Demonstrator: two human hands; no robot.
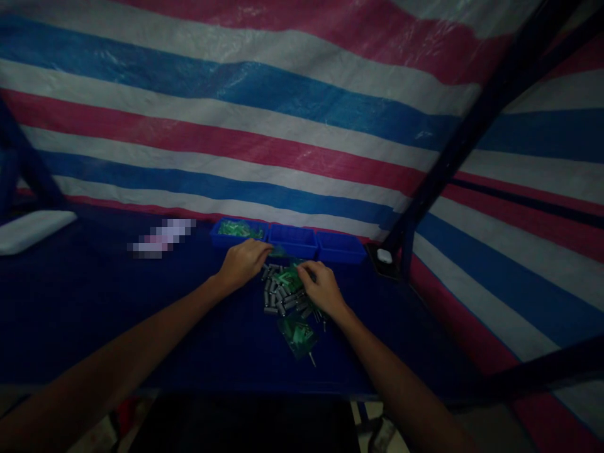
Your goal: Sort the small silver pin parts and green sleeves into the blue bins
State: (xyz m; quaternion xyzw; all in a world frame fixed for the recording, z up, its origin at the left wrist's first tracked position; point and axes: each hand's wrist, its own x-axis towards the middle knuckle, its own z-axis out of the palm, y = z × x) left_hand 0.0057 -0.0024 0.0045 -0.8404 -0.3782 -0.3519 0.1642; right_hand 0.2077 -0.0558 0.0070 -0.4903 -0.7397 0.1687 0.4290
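Note:
My left hand (244,261) is closed, thumb and fingertips pinching the edge of a small clear plastic bag with a green tint (279,251). Opposite it, my right hand (324,288) is closed too, its fingertips pinching green-tinted plastic at the bag's right side. Under and between the hands lies a pile of short grey metal cylinders (278,296). A green packet (289,279) rests on that pile, near my right fingertips. Closer to me lies another filled green bag (298,336), with a thin screw-like piece (312,359) by its lower edge. Dim light blurs the small details.
Behind the pile stand three blue bins in a row: the left bin (218,240) holds green packets, beside the middle bin (293,236) and right bin (340,246). A white object (384,256) sits on a dark tray at right. Blue frame posts (427,189) and striped sheeting enclose the blue table (198,340).

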